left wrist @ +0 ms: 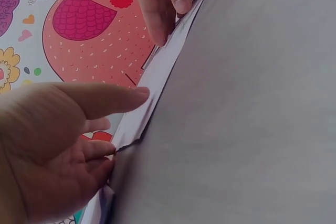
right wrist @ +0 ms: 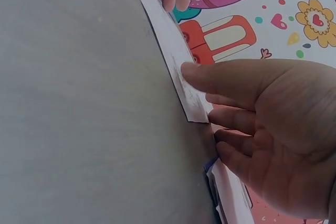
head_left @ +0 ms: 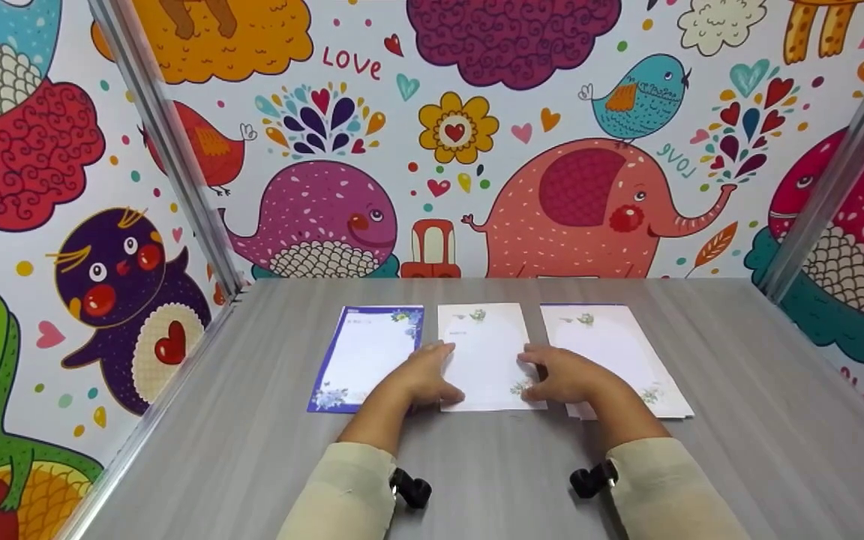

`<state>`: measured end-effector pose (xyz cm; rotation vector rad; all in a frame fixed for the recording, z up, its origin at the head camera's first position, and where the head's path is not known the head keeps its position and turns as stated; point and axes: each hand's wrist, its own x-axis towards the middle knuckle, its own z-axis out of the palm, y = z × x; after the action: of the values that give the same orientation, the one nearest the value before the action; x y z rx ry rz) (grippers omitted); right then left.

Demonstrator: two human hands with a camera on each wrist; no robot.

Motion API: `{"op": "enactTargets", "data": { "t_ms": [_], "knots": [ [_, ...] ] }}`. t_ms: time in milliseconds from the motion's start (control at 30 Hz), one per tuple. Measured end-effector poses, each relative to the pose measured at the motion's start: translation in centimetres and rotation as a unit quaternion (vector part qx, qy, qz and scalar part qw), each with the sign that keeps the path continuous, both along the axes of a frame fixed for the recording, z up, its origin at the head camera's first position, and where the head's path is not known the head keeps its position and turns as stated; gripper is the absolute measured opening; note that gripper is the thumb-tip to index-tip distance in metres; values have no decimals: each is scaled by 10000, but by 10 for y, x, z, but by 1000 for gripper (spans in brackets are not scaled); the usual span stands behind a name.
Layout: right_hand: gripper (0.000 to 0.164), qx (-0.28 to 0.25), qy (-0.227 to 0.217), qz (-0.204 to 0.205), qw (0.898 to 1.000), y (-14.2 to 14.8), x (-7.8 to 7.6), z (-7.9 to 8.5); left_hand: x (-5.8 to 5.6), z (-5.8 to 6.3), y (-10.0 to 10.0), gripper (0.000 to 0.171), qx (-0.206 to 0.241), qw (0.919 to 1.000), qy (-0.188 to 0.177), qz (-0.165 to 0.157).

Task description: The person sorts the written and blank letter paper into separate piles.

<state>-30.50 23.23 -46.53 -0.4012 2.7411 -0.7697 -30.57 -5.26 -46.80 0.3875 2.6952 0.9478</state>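
A white sheet of paper (head_left: 486, 367) with small printed flowers lies flat in the middle of the table. My left hand (head_left: 426, 376) is at its left edge, thumb over the paper and fingertips against the side. On the opposite edge my right hand (head_left: 561, 375) is placed the same way. Seen low in the left wrist view, the paper (left wrist: 152, 85) shows its near edge, with the left thumb (left wrist: 118, 100) stretched over it. The right wrist view shows the right fingers (right wrist: 236, 119) touching the paper's side, loosely bent. Neither hand visibly grips it.
To the left lies a blue-bordered sheet (head_left: 372, 352) with printed flowers. On the right is a stack of flowered sheets (head_left: 612, 356), its lower edges slightly uneven and a blue strip at its top. A wall with cartoon animals (head_left: 574, 217) stands behind the grey table (head_left: 492, 480).
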Motion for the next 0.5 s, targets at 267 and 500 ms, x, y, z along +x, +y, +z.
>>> {"op": "enactTargets", "data": {
  "t_ms": [267,500],
  "knots": [
    [66,125,-146,-101,9998,-5,4,4,0,-1,1,76,-340,9994,52,-93],
    [54,247,329,-167,9990,-9,6,4,0,0,5,68,-454,9988,146,50]
  ]
}}
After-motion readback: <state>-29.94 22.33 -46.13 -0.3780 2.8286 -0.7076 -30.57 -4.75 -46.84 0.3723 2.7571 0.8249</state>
